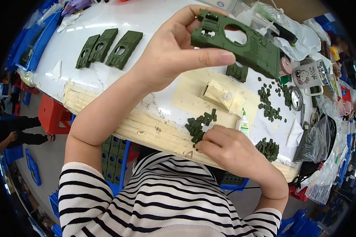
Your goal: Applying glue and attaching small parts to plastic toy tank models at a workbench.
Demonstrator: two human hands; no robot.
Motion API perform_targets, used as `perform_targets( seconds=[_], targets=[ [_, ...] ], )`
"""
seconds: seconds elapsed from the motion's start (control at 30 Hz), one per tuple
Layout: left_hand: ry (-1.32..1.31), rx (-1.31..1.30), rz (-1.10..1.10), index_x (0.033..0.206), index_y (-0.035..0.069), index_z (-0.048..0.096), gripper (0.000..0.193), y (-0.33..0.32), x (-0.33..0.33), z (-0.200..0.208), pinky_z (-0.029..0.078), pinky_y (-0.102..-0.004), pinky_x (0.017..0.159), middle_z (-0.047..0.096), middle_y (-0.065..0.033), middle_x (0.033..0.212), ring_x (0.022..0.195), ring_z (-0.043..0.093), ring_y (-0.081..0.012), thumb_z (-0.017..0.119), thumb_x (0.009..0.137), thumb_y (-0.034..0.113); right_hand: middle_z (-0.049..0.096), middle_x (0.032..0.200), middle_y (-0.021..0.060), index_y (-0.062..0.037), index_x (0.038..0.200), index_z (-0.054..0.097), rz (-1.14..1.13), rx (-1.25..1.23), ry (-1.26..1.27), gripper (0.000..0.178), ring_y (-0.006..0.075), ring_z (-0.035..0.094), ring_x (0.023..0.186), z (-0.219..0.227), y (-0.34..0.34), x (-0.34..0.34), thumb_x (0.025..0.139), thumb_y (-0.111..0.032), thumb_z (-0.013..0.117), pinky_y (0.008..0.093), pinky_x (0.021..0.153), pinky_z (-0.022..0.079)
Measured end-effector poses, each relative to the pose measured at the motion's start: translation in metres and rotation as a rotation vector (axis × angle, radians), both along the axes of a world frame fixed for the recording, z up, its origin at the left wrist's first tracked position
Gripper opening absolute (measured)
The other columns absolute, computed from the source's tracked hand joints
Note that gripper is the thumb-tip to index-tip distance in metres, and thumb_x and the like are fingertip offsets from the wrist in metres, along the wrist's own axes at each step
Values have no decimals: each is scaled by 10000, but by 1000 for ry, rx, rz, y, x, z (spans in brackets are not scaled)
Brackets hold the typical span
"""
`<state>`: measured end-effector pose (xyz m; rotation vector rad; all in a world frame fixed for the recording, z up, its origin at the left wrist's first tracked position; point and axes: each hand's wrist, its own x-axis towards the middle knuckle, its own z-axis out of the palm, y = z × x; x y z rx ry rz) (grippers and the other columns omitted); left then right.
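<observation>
My left hand (166, 55) is raised over the table, thumb and fingers closed on a dark green plastic model tank hull (261, 51) with a round hole through it. Low at the table's front edge, my right hand (231, 148) has its fingers pinched together against a pile of small green plastic parts (199, 124). What sits between those fingertips is hidden. A white glue bottle with a green tip (243, 123) stands just beyond the right hand. Behind it lies a block wrapped in cream tape (219, 96). Another green hull piece (237, 72) shows partly under the raised hull.
Three green hulls (101, 45) lie at the far left. More small parts are heaped at the right (267, 149) and scattered farther back (269, 106). A white mug (307, 76), plastic bags and a round metal lid (296, 98) crowd the right side. Tape covers the front edge (146, 128).
</observation>
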<state>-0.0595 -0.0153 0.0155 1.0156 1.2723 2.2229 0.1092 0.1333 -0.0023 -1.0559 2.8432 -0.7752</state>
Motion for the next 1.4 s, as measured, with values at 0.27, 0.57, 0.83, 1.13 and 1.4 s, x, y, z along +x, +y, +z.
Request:
perform_targets(
  seconds=[0.27, 0.57, 0.83, 1.13, 1.4],
  targets=[
    [-21, -151, -26, 1270, 47, 437, 643, 1, 1, 2, 490, -306, 901, 570, -88, 1202, 1048, 571, -145, 774, 723, 63, 550, 857, 54, -15, 899, 578, 121, 162, 201, 217, 191, 589, 816, -4, -1, 4, 713, -125, 591, 284, 677, 522],
    [33, -109, -16, 1227, 21, 453, 582, 3, 0, -2, 496, -296, 904, 598, -84, 1106, 1019, 593, -144, 772, 741, 31, 529, 733, 55, -7, 791, 563, 109, 143, 453, 166, 188, 568, 693, -12, -5, 6, 683, -132, 581, 271, 608, 490],
    [-165, -253, 36, 1272, 43, 393, 650, 2, 8, 18, 451, -281, 939, 551, -82, 1170, 1080, 555, -142, 778, 749, 48, 568, 777, 52, -36, 855, 614, -6, 3, 61, 172, 205, 593, 704, 6, 1, 7, 714, -104, 686, 312, 579, 499],
    [-73, -149, -42, 1258, 30, 410, 614, -1, 5, 11, 483, -293, 901, 579, -109, 1133, 1057, 574, -167, 770, 764, 90, 551, 806, 82, -23, 881, 589, -90, -79, -134, 194, 271, 581, 750, -2, -7, 7, 744, -104, 699, 358, 636, 498],
    [-16, -137, -38, 1231, 35, 437, 612, 3, 2, 4, 492, -296, 917, 584, -89, 1145, 1034, 592, -145, 787, 729, 38, 550, 760, 95, -12, 836, 511, -40, -185, -145, 114, 260, 598, 725, 16, 0, 11, 795, -60, 605, 344, 615, 503]
  ],
)
